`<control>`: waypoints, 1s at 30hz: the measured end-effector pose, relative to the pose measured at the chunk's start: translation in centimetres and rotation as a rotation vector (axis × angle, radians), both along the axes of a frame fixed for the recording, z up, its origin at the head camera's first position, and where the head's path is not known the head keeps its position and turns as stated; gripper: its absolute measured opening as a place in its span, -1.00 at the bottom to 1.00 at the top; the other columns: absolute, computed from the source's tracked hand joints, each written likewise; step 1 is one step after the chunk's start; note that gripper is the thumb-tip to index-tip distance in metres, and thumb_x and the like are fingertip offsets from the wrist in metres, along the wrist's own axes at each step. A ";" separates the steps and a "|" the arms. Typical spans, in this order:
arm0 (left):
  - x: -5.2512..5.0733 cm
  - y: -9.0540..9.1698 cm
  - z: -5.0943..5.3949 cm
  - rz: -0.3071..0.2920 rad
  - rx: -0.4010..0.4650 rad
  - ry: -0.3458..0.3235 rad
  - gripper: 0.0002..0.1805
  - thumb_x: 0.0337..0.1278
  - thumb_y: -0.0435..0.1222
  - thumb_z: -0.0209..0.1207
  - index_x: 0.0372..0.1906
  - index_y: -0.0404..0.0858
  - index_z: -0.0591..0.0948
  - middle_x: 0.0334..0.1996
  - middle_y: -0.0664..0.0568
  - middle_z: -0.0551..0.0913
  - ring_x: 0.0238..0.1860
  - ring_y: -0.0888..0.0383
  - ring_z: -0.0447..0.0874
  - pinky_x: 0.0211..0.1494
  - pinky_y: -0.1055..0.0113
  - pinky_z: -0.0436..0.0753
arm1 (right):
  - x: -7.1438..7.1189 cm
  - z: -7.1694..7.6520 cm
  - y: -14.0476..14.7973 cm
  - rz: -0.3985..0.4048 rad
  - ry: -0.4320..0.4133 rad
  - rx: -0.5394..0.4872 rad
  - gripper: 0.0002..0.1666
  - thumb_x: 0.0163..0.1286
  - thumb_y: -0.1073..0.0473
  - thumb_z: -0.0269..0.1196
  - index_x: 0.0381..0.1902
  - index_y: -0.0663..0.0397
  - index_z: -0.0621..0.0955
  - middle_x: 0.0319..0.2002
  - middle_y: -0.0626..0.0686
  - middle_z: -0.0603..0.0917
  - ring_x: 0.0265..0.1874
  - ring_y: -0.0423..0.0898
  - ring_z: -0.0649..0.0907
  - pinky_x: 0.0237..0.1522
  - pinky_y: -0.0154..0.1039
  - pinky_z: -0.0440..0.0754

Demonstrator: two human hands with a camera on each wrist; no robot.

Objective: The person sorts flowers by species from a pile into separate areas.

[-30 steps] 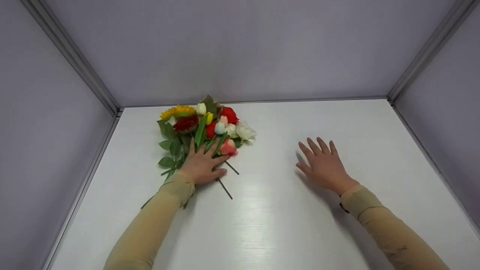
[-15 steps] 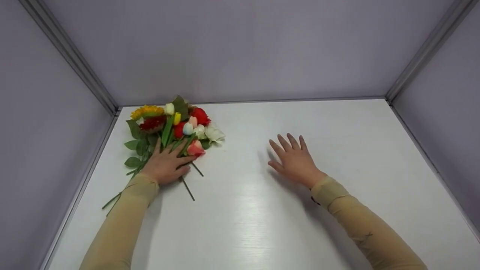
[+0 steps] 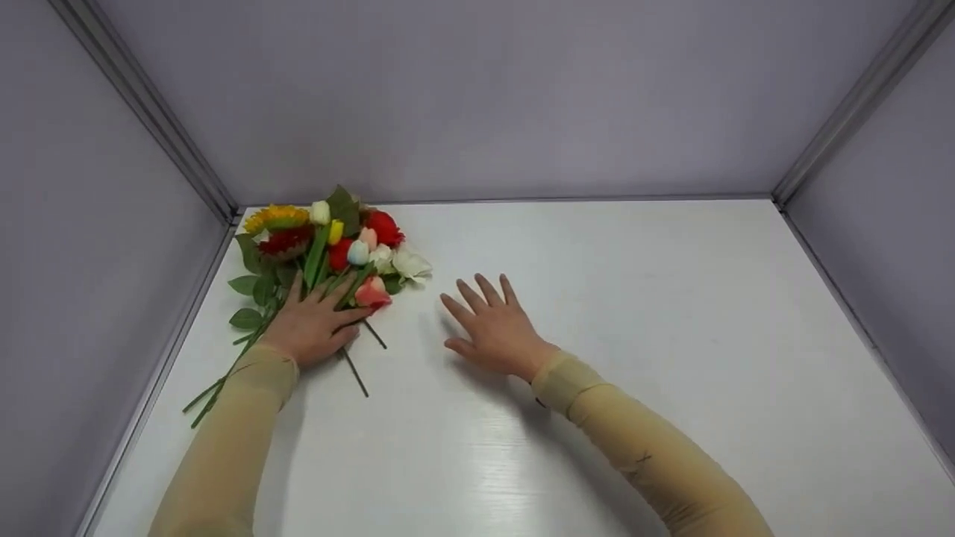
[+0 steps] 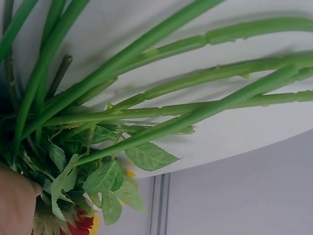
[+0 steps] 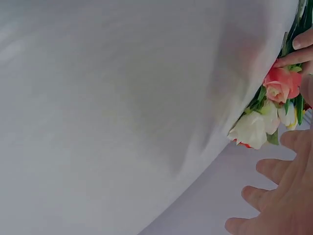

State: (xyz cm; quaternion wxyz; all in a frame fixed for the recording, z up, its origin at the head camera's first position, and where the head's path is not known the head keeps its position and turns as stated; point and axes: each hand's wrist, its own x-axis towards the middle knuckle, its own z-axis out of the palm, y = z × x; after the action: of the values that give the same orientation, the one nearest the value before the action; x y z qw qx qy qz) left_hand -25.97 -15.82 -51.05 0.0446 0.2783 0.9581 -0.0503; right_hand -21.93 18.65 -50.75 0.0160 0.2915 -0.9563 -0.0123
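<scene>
A bunch of mixed flowers lies at the back left of the table, with a sunflower (image 3: 277,218), a dark red flower (image 3: 285,242), a pink rose (image 3: 372,292), a white flower (image 3: 411,264) and several tulips. On its stems rests my left hand (image 3: 310,328), palm down with fingers spread. In the left wrist view, green stems (image 4: 161,90) fan out past part of that hand. My right hand (image 3: 496,332) is held to the right of the bunch, fingers spread, apart from the flowers and touching none of them. Its underside is hidden.
The white table (image 3: 634,298) is bounded by a grey back wall (image 3: 492,97) and side walls with metal corner posts. Some loose stem ends (image 3: 201,403) stick out toward the left edge of the table, beside the left sleeve.
Left hand and flower bunch have shifted left together, toward the table's back left corner. My right hand has moved left as well, closing much of the distance to the bunch.
</scene>
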 end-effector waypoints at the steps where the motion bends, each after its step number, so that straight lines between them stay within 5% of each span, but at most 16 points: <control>1: 0.0 -0.2 0.0 -0.004 -0.004 0.006 -0.45 0.53 0.14 -0.04 0.53 0.28 0.34 0.66 -0.04 -0.08 0.60 -0.24 -0.10 0.46 -0.42 -0.43 | 0.1 0.1 -0.8 0.006 -0.004 0.005 -0.11 0.56 -0.47 -0.14 0.67 -0.29 0.04 0.63 0.06 0.06 0.60 0.18 -0.02 0.52 0.30 -0.16; 10: 0.3 -1.7 0.1 -0.031 -0.037 0.033 -0.44 0.51 0.09 0.04 0.53 0.27 0.35 0.65 -0.05 -0.05 0.60 -0.24 -0.06 0.46 -0.44 -0.35 | 0.9 0.2 -5.0 0.073 -0.029 -0.024 -0.12 0.56 -0.47 -0.16 0.67 -0.30 0.03 0.63 0.05 0.06 0.60 0.18 -0.03 0.53 0.30 -0.16; 20: 0.5 -2.8 0.3 -0.014 -0.018 0.027 -0.48 0.52 0.03 0.04 0.50 0.23 0.41 0.65 -0.06 -0.06 0.61 -0.24 -0.15 0.45 -0.47 -0.33 | 1.1 -0.2 -5.1 0.072 -0.016 -0.010 -0.13 0.56 -0.45 -0.12 0.67 -0.29 0.06 0.62 0.05 0.11 0.60 0.18 0.01 0.53 0.30 -0.13; 26: 0.9 -1.7 0.9 0.006 0.187 0.128 -0.58 0.45 -0.15 0.07 0.31 0.16 0.64 0.63 0.01 0.08 0.63 -0.19 -0.24 0.51 -0.37 -0.35 | 1.2 -0.6 -3.7 0.058 -0.023 0.003 -0.13 0.57 -0.45 -0.16 0.67 -0.29 0.04 0.63 0.05 0.08 0.60 0.18 -0.03 0.53 0.29 -0.16; 30: 0.9 -1.5 2.3 0.045 0.410 0.318 -0.61 0.35 -0.31 0.14 0.19 -0.07 0.73 0.44 -0.10 0.41 0.50 -0.21 0.18 0.54 -0.27 0.00 | 1.3 -0.6 -1.9 0.054 -0.019 -0.005 -0.15 0.58 -0.43 -0.15 0.67 -0.26 0.06 0.63 0.06 0.09 0.60 0.17 -0.03 0.54 0.26 -0.17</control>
State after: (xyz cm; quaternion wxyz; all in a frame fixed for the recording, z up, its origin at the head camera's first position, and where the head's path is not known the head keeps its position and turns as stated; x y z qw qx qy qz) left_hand -25.07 -17.30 -48.80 -0.1630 0.2490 0.9492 0.1027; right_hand -20.62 16.73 -51.33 0.0080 0.3175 -0.9482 -0.0064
